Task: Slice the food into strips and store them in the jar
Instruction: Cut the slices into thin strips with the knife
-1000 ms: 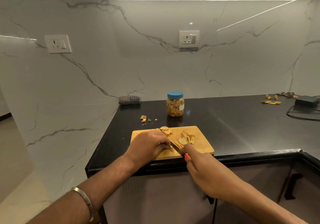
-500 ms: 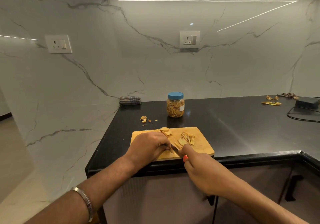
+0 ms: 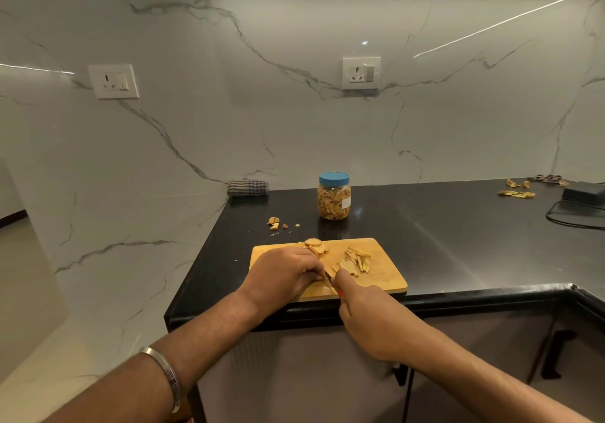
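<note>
1. The wooden cutting board [image 3: 386, 278] sits at the near edge of the black bench [image 3: 458, 226]; everything below is placed relative to it.
2. The left hand [image 3: 284, 273] rests on the board's near left part, fingers curled down, pinning a pale yellow food slice [image 3: 325, 282] at its fingertips.
3. The right hand [image 3: 370, 314] hangs over the board's near edge, wrapped round a knife [image 3: 328, 278]; only a sliver of blade and a bit of red handle show.
4. Cut strips [image 3: 357, 259] lie mid-board; uncut slices [image 3: 314, 245] wait at its far left edge.
5. The blue-lidded jar [image 3: 334, 196], closed and holding strips, stands behind the board.
6. To cut well, I judge: keep the left fingertips tucked back, make narrow, even cuts, and push finished strips towards the pile.
</note>
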